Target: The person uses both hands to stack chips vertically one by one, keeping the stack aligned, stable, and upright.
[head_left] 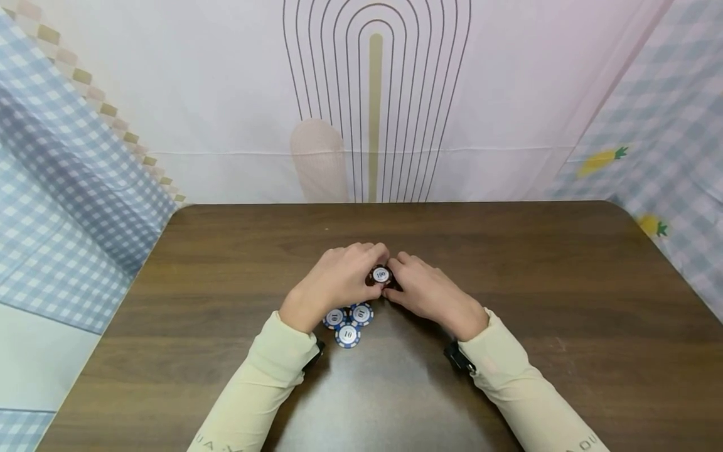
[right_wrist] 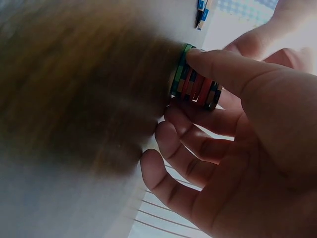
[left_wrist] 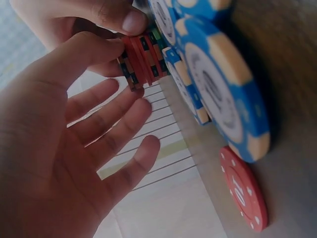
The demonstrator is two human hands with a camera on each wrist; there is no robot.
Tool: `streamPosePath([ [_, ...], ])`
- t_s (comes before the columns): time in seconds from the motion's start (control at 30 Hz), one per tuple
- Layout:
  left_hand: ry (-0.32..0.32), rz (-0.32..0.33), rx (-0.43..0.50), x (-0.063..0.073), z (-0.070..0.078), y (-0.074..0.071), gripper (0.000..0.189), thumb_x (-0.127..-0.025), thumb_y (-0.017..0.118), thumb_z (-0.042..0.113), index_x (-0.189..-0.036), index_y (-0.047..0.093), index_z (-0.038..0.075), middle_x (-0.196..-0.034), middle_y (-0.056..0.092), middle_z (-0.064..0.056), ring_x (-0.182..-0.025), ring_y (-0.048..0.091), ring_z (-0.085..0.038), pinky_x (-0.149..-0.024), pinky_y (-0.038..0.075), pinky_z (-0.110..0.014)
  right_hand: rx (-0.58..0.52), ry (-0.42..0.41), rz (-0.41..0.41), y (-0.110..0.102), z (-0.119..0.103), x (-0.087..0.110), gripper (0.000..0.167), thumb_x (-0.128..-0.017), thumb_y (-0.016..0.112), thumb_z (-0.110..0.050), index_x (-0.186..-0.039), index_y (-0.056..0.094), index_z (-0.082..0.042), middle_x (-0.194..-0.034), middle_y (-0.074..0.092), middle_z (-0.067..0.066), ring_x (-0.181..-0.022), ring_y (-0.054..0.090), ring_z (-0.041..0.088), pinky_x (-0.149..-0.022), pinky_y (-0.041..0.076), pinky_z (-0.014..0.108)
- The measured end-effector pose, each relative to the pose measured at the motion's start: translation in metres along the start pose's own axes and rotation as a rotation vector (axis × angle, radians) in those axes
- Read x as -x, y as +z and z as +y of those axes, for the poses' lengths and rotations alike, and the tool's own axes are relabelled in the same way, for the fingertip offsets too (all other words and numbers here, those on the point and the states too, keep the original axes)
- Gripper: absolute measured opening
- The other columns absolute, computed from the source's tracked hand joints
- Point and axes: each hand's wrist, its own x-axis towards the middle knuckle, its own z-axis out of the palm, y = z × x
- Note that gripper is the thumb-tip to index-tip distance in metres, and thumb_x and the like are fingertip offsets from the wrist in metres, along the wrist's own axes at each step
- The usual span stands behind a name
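Note:
A short stack of poker chips stands on the table between my two hands, with a dark chip marked 100 on top. Red and dark chips show in its side, and a green chip lies at the bottom. My left hand pinches the upper part of the stack between thumb and fingertips. From the other side, my right hand grips it lower down with thumb and index finger, its other fingers bent near the tabletop. Blue-and-white chips marked 10 lie close by, below my left hand.
A red chip lies past the blue ones in the left wrist view. The brown wooden table ends at a white patterned cloth at the back. Blue checked cloth hangs at the sides.

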Motion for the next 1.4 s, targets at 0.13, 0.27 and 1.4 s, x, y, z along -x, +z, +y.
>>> streamPosePath([
  [0.13,0.01,-0.017,-0.014,0.0,-0.002,-0.001,0.029,-0.093,0.078,0.029,-0.116,0.065,0.018,-0.106,0.069,0.006,-0.085,0.067,-0.014,-0.073,0.058,-0.04,0.003,0.007,-0.002,-0.001,-0.002,-0.001,0.034,-0.1,0.074,-0.026,-0.12,0.064,0.0,-0.103,0.059,0.01,-0.092,0.059,0.026,-0.077,0.056,0.046],
  [0.27,0.03,-0.025,-0.022,0.0,-0.003,-0.002,0.03,-0.095,0.077,0.028,-0.119,0.064,0.018,-0.106,0.07,0.006,-0.085,0.067,-0.014,-0.074,0.058,-0.04,0.003,0.013,-0.006,-0.002,-0.002,0.0,0.035,-0.1,0.074,-0.027,-0.121,0.063,0.0,-0.104,0.059,0.01,-0.093,0.06,0.026,-0.078,0.057,0.047],
  [1.4,-0.187,-0.373,0.182,0.021,-0.028,-0.034,0.043,-0.088,0.086,0.018,-0.128,0.07,0.019,-0.112,0.07,0.001,-0.104,0.064,-0.017,-0.093,0.054,-0.042,0.004,0.008,0.012,0.001,0.0,0.001,0.036,-0.101,0.073,-0.029,-0.123,0.063,-0.003,-0.113,0.062,0.011,-0.1,0.063,0.025,-0.081,0.058,0.047],
])
